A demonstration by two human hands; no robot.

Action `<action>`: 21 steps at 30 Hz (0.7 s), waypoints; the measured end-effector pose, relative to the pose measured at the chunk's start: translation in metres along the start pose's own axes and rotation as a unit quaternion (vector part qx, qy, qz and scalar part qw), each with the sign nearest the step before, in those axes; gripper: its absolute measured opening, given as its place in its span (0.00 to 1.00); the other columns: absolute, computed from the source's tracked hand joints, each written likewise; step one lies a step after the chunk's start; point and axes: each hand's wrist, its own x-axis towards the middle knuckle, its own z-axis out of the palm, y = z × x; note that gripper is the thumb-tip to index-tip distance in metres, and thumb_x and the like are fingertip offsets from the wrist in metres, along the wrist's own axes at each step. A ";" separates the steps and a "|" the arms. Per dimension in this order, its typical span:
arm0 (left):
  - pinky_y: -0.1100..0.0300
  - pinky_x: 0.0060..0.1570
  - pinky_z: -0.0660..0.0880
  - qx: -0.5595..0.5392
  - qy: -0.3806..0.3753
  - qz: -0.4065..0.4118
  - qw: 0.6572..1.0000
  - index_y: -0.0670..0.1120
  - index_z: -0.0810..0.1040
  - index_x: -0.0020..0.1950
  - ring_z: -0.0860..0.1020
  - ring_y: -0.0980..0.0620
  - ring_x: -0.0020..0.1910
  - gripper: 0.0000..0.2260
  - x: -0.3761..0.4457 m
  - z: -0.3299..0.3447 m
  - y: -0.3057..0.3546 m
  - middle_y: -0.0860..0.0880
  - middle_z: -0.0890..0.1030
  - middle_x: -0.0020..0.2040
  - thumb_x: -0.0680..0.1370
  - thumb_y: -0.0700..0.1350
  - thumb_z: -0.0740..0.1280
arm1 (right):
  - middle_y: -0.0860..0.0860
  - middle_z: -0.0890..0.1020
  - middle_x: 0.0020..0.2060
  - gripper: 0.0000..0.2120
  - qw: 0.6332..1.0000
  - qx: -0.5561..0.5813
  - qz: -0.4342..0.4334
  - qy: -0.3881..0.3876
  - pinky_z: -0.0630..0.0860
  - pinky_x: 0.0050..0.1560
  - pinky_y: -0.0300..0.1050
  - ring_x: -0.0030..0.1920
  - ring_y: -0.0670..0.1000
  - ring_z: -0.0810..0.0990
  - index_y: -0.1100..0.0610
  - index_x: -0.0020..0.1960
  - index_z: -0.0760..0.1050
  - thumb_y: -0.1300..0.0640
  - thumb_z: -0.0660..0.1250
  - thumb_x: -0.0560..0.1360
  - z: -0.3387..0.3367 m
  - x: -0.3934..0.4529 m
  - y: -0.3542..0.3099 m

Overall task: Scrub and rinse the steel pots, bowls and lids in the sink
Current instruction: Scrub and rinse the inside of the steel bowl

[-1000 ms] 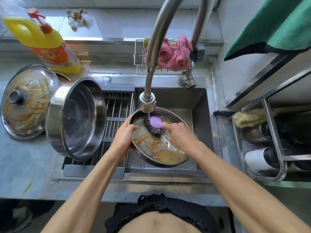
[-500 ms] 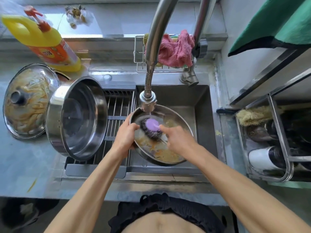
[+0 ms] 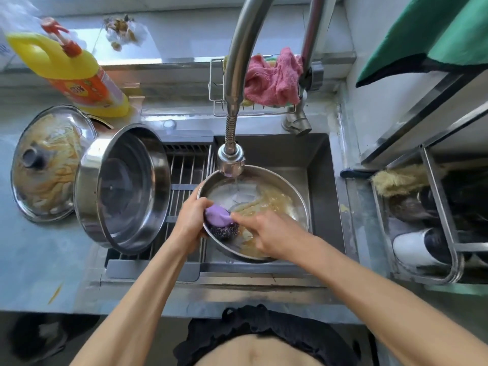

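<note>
Head view. Steel bowl [image 3: 277,196] sits tilted in the sink [image 3: 320,180], under the faucet head [image 3: 231,161]; a thin stream of water falls from it onto the bowl's inner wall. Yellow-brown residue is smeared over the right and lower inside of the bowl; the patch where the water lands looks cleaner.

My left hand [image 3: 191,221] grips the bowl's left rim, fingers curled round the edge. My right hand [image 3: 266,235] holds the scrubber [image 3: 221,224], a purple handle over dark steel wool, fingers curled on it, and presses it against the inner left wall of the bowl, just beside my left hand.

To the left, a large steel pot [image 3: 124,188] lies on its side on the drain rack [image 3: 184,180], opening facing the bowl; its interior looks shiny. Further left, a glass lid [image 3: 45,165] with a steel knob rests on the surface [image 3: 34,254], streaked with the same yellow residue; the pot's wall overlaps its right edge.

Behind: yellow detergent bottle [image 3: 79,75] with red cap, leaning in the frame. Pink cloth [image 3: 272,77] in a wire caddy [image 3: 215,83] behind the faucet neck.

Right of the sink: a steel rack [image 3: 443,220] with dark items I cannot identify.
</note>
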 end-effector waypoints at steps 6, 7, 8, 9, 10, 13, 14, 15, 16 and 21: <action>0.44 0.53 0.78 0.014 0.005 0.002 1.000 0.58 0.79 0.61 0.82 0.42 0.53 0.24 -0.002 0.003 -0.001 0.44 0.84 0.58 0.74 0.35 0.58 | 0.52 0.80 0.45 0.33 1.000 0.003 -0.004 -0.020 0.71 0.37 0.45 0.42 0.53 0.78 0.35 0.74 0.62 0.65 0.59 0.77 -0.002 -0.006 0.002; 0.43 0.57 0.78 0.011 0.009 0.008 1.000 0.58 0.79 0.61 0.82 0.43 0.56 0.24 -0.001 0.003 -0.001 0.44 0.84 0.59 0.72 0.36 0.59 | 0.51 0.80 0.46 0.34 1.000 0.006 -0.002 -0.020 0.74 0.39 0.47 0.42 0.54 0.78 0.34 0.74 0.61 0.64 0.59 0.77 -0.001 -0.009 0.005; 0.44 0.60 0.77 0.020 0.007 0.015 1.000 0.58 0.79 0.62 0.81 0.45 0.59 0.25 0.000 0.003 0.002 0.47 0.83 0.60 0.71 0.37 0.60 | 0.51 0.80 0.48 0.34 1.000 -0.002 0.019 -0.005 0.76 0.42 0.50 0.45 0.55 0.79 0.33 0.74 0.60 0.63 0.59 0.76 -0.004 -0.008 0.013; 0.48 0.60 0.78 0.035 -0.001 0.025 0.999 0.59 0.79 0.62 0.82 0.49 0.59 0.26 -0.001 0.005 0.004 0.49 0.84 0.60 0.71 0.37 0.60 | 0.52 0.80 0.50 0.34 0.999 -0.012 0.046 0.005 0.76 0.44 0.51 0.48 0.57 0.79 0.33 0.74 0.60 0.63 0.58 0.76 -0.005 -0.008 0.019; 0.54 0.57 0.78 0.052 -0.004 0.037 0.998 0.60 0.79 0.62 0.82 0.54 0.57 0.25 -0.002 0.007 0.007 0.52 0.84 0.58 0.72 0.36 0.60 | 0.53 0.79 0.52 0.34 0.998 -0.016 0.057 0.009 0.76 0.45 0.51 0.50 0.59 0.79 0.33 0.74 0.60 0.63 0.58 0.76 -0.006 -0.008 0.020; 0.56 0.60 0.78 0.060 0.015 0.061 0.996 0.57 0.77 0.66 0.81 0.56 0.57 0.26 -0.003 0.007 0.011 0.53 0.82 0.60 0.75 0.33 0.58 | 0.52 0.79 0.50 0.34 1.000 0.012 -0.001 -0.025 0.77 0.43 0.51 0.46 0.56 0.79 0.34 0.75 0.58 0.64 0.59 0.77 0.001 -0.016 -0.001; 0.52 0.63 0.77 0.063 0.013 0.064 0.996 0.58 0.77 0.66 0.81 0.53 0.60 0.27 -0.002 0.008 0.011 0.53 0.82 0.61 0.75 0.33 0.58 | 0.52 0.80 0.52 0.34 1.000 0.015 0.009 -0.015 0.78 0.44 0.52 0.47 0.56 0.79 0.33 0.74 0.59 0.64 0.60 0.77 -0.001 -0.015 0.007; 0.50 0.63 0.76 0.069 0.010 0.067 0.995 0.60 0.77 0.65 0.81 0.52 0.60 0.27 -0.002 0.007 0.011 0.54 0.83 0.61 0.74 0.33 0.58 | 0.52 0.80 0.53 0.34 0.999 0.008 0.042 -0.002 0.78 0.45 0.52 0.49 0.57 0.79 0.34 0.74 0.60 0.64 0.60 0.76 -0.004 -0.012 0.017; 0.51 0.61 0.77 0.079 0.008 0.064 0.995 0.62 0.77 0.63 0.81 0.53 0.60 0.28 -0.003 0.007 0.012 0.55 0.83 0.60 0.75 0.33 0.58 | 0.52 0.79 0.52 0.34 0.997 -0.011 0.075 0.003 0.78 0.46 0.52 0.51 0.58 0.80 0.35 0.73 0.61 0.64 0.59 0.75 -0.006 -0.009 0.025; 0.65 0.50 0.78 0.079 0.026 0.078 0.993 0.61 0.77 0.62 0.82 0.60 0.53 0.27 -0.004 0.006 0.016 0.58 0.83 0.54 0.75 0.31 0.57 | 0.49 0.76 0.43 0.36 0.999 0.013 0.027 -0.013 0.77 0.40 0.51 0.42 0.54 0.79 0.37 0.75 0.59 0.66 0.60 0.76 0.003 -0.012 -0.002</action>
